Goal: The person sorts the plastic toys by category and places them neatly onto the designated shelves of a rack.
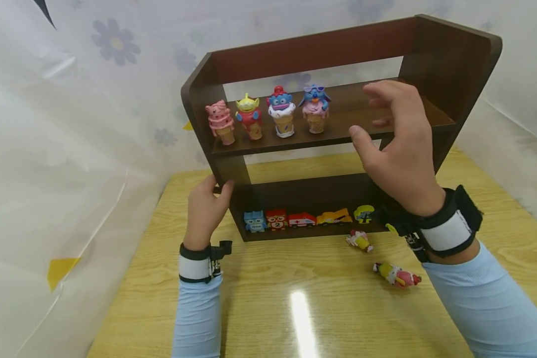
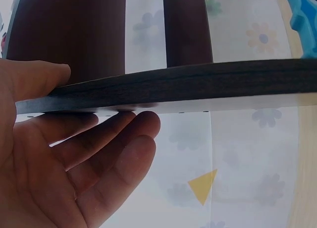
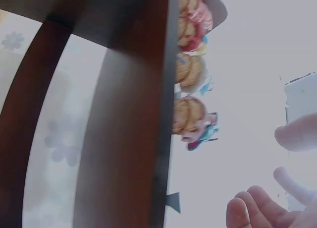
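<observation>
A dark brown wooden shelf (image 1: 291,144) stands on the table. My left hand (image 1: 207,209) holds its left side panel (image 2: 198,82), thumb on the inner side and fingers along the outer side. In front of the upper board's right part, my right hand (image 1: 400,144) hovers with nothing in it, fingers loosely curved and thumb apart. Left of it on that board stand ice-cream-cone figurines: a blue one with sunglasses (image 1: 315,109), a blue one with a red top (image 1: 281,112), a green-headed alien (image 1: 249,117) and a pink one (image 1: 221,122).
On the bottom level sit a blue owl block (image 1: 255,222), a red owl block (image 1: 277,219), a toy ambulance (image 1: 302,220), a yellow construction vehicle (image 1: 334,217) and a tree piece (image 1: 364,214). More figurines (image 1: 360,241) lie on the wooden table (image 1: 250,298) at front right.
</observation>
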`<move>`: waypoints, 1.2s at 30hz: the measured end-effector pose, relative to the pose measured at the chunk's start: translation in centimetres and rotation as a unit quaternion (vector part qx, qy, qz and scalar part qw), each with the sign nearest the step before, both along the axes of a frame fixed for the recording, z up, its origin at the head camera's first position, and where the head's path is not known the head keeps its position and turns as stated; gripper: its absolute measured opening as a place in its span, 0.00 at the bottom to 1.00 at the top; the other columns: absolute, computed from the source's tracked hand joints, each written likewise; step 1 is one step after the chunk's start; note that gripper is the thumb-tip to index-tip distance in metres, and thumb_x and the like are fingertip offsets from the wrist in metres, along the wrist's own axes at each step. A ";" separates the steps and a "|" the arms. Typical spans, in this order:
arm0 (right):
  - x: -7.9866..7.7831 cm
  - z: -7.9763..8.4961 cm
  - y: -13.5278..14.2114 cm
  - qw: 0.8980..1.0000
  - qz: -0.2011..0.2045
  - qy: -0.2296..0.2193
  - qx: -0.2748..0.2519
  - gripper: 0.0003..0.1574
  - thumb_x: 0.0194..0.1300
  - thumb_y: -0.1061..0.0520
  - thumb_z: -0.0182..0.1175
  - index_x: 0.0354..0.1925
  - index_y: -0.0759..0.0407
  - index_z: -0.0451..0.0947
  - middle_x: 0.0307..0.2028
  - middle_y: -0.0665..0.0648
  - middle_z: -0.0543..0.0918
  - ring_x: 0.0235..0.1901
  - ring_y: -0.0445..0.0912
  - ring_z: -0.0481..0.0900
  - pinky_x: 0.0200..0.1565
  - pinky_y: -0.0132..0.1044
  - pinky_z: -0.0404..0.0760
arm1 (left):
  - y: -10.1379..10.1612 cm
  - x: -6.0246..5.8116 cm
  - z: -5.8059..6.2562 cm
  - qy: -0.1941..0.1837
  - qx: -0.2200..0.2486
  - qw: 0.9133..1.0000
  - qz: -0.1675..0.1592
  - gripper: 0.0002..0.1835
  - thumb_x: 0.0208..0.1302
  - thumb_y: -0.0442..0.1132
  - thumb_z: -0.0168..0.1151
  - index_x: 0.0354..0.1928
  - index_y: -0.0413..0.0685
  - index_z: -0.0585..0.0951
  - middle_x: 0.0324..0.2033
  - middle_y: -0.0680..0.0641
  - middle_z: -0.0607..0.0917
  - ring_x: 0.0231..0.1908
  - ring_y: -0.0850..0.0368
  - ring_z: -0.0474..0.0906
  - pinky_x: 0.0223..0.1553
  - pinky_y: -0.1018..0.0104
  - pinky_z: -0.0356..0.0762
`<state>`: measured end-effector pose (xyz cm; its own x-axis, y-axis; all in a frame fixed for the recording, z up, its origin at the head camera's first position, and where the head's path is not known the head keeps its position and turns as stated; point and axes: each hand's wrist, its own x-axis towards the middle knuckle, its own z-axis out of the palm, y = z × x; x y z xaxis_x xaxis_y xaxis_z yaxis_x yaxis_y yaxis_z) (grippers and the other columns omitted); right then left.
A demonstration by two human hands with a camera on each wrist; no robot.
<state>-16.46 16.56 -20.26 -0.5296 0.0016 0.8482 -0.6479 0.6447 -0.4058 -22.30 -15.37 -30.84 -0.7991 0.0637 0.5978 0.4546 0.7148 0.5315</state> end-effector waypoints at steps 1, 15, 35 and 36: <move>0.4 0.0 0.0 1.000 -0.002 0.007 0.002 0.31 0.58 0.61 0.61 0.60 0.63 0.70 0.58 0.64 0.73 0.53 0.51 0.72 0.48 0.29 0.74 | 0.0 0.0 0.0 0.000 0.000 1.000 0.001 0.11 0.65 0.45 0.57 0.38 0.45 0.82 0.33 0.41 0.87 0.31 0.48 0.83 0.30 0.52 0.83; 3.7 -1.1 0.3 0.999 0.012 0.003 0.044 0.25 0.55 0.63 0.62 0.53 0.68 0.75 0.55 0.66 0.77 0.54 0.54 0.70 0.45 0.30 0.68 | 0.0 0.0 0.0 0.000 -0.003 1.000 0.002 0.11 0.65 0.45 0.57 0.38 0.45 0.82 0.33 0.41 0.87 0.31 0.47 0.84 0.30 0.52 0.83; 3.9 -9.0 2.5 0.990 0.031 -0.107 0.091 0.21 0.52 0.67 0.66 0.47 0.66 0.77 0.50 0.65 0.78 0.51 0.58 0.71 0.48 0.53 0.70 | 0.0 -0.1 0.0 0.006 -0.001 1.000 0.001 0.11 0.64 0.44 0.57 0.36 0.43 0.82 0.31 0.41 0.87 0.30 0.47 0.84 0.29 0.52 0.83; 3.9 -9.5 2.6 0.988 0.031 -0.116 0.097 0.21 0.53 0.67 0.66 0.47 0.65 0.77 0.50 0.65 0.78 0.51 0.58 0.71 0.49 0.55 0.70 | 0.0 -0.1 0.0 0.005 0.000 1.000 0.001 0.11 0.64 0.44 0.57 0.36 0.43 0.82 0.32 0.41 0.87 0.30 0.47 0.84 0.29 0.52 0.83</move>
<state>-12.53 19.19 -29.73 -0.7033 -0.1876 0.6857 -0.5934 0.6860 -0.4210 -22.40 -15.37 -30.87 -0.7929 0.0623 0.6062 0.4585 0.7163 0.5261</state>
